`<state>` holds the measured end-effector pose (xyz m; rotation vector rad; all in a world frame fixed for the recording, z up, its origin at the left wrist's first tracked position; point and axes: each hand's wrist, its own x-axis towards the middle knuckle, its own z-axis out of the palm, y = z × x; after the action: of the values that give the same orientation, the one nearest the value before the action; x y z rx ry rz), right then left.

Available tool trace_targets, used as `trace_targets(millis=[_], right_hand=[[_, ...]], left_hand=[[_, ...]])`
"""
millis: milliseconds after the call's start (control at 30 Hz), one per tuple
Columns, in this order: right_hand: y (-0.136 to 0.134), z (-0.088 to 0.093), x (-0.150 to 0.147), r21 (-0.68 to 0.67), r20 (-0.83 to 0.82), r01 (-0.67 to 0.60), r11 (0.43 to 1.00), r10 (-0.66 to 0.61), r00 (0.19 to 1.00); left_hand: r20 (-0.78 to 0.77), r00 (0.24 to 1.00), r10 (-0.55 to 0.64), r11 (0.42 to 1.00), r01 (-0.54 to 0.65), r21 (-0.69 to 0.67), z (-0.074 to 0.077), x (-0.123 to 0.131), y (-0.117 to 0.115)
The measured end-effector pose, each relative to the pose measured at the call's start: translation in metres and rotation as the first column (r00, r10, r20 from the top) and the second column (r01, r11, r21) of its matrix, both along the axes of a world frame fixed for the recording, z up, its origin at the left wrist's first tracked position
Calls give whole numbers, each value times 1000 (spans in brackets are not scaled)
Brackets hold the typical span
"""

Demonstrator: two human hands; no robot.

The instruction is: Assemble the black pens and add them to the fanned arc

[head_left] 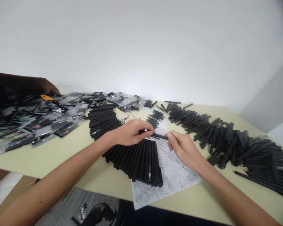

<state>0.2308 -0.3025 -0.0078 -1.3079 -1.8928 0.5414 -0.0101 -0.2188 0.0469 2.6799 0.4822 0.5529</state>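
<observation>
The left hand grips a black pen, fingers closed, just above a packed row of pens at the edge of printed paper, while the right hand meets its far end with the fingertips, perhaps pinching, though that is hard to tell.

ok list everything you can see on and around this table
held black pen: one, black, between both hands
row of black pens: dozens, black, side by side beneath the hands, partly on the paper
stack of black pens: dozens, black, on the table beyond the left hand
drift of black pens: too many to count, black, along the table's right side
bagged items: too many to count, black and clear, heaped at left
orange piece: one, orange, in that heap
cardboard box: one, brown, far left
scribbled paper sheet: one, white with black marks, on the table, cream
dark object: one, black, on the floor
left hand: one, gripping the held pen
right hand: one, fingertips at the pen's end
</observation>
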Motion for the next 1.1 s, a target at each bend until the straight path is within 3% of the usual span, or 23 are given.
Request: trace_targets(millis=[67,133,233,333,433,533,700,933,1100], right_hand=[[-1,-1,1,-19,43,15,1000,-15,999],[-2,-3,1,-39,103,-5,999,9,995],[-4,-8,-3,-76,200,-70,995,84,976],[-8,-13,-9,-78,324,-154,985,171,931],[-13,-15,-13,-53,435,-225,973,226,872],[-16,-17,-11,-11,483,-239,971,215,849],[-14,-19,-5,-28,497,-210,977,196,846],[-9,-16,-3,-102,509,-171,980,199,837],[-7,-13,-4,-132,496,-162,978,206,843]], left_hand=[[-16,1000,15,1000,-15,3,8,-21,24],[3,987,161,982,-160,98,13,-52,59],[78,909,409,871,-414,264,13,-107,124],[123,895,428,812,-441,383,5,-160,183],[104,878,467,797,-469,380,-7,-196,217],[78,845,529,775,-518,361,-21,-210,228],[-4,759,652,722,-618,310,-36,-207,228],[-146,664,733,677,-692,252,-30,-196,213],[-119,589,799,599,-763,244,-30,-189,200]])
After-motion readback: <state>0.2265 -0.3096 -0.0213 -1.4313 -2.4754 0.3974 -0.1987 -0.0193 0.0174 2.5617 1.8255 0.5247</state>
